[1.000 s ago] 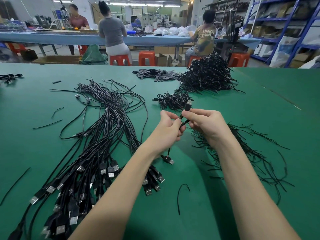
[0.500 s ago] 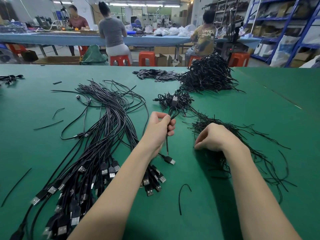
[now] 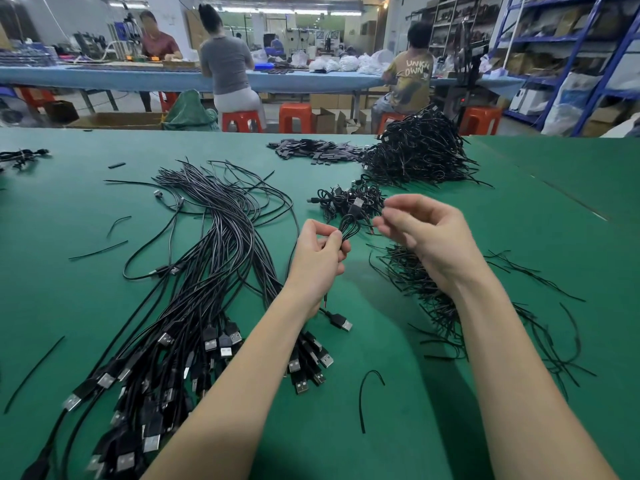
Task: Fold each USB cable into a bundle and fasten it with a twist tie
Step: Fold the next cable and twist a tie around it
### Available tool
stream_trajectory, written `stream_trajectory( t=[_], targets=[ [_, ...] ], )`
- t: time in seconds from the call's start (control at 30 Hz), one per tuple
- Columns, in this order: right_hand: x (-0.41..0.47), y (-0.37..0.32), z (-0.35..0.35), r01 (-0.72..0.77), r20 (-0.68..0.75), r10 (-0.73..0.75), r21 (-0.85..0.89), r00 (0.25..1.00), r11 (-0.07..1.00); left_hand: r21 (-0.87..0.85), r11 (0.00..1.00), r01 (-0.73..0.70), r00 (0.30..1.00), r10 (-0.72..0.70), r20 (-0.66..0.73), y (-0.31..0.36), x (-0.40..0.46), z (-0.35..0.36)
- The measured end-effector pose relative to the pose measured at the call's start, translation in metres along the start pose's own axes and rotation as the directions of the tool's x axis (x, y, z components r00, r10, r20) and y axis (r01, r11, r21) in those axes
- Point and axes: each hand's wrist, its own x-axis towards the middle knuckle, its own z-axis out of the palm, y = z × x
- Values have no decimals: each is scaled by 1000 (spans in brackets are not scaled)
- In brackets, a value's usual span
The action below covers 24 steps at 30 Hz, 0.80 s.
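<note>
Above the green worktop (image 3: 519, 209), the left hand (image 3: 317, 261) pinches a folded cable (image 3: 348, 226) between thumb and fingers, grip closed on the loops; the loops rise past the fingers toward a plug near the top, and the cable's USB plug (image 3: 341, 321) hangs below the wrist. The right hand (image 3: 426, 233) hovers just beside the loops, fingers curled and partly open; whether it holds a tie I cannot tell. Loose ties (image 3: 426, 289) lie scattered under the right forearm. Unfolded cables (image 3: 207, 271) spread out on the left, plugs toward the camera. Small finished bundles (image 3: 346, 199) sit just beyond the hands, a big black heap (image 3: 419, 150) farther back. Behind, people sit on red stools (image 3: 296, 116) at a blue table (image 3: 104, 77); blue shelving (image 3: 571, 46) stands on the right.
</note>
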Motion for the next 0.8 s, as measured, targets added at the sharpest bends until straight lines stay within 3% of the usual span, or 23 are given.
stream_trajectory(
  t=[0.1, 0.23, 0.4, 0.53, 0.67, 0.8],
  targets=[
    [-1, -6, 7, 136, -64, -131, 80, 989, 987, 19, 1000, -4, 1000, 4, 3, 0, 0, 0],
    [0, 4, 20, 234, -20, -244, -214, 970, 948, 33, 999, -15, 1000, 14, 16, 1, 1, 3],
    [-1, 20, 24, 274, 108, -252, -393, 962, 878, -3, 1000, 12, 1000, -12, 21, 6, 3, 1],
    [-1, 21, 22, 280, 155, -237, -392, 959, 876, -72, 996, 57, 997, -54, 46, 8, 5, 0],
    [-1, 23, 21, 275, 199, -211, -389, 957, 880, -24, 999, 47, 999, -47, 12, 6, 5, -2],
    [1, 24, 20, 202, 139, -162, -351, 977, 914, -78, 994, 70, 997, -71, -8, 5, 4, -3]
  ],
)
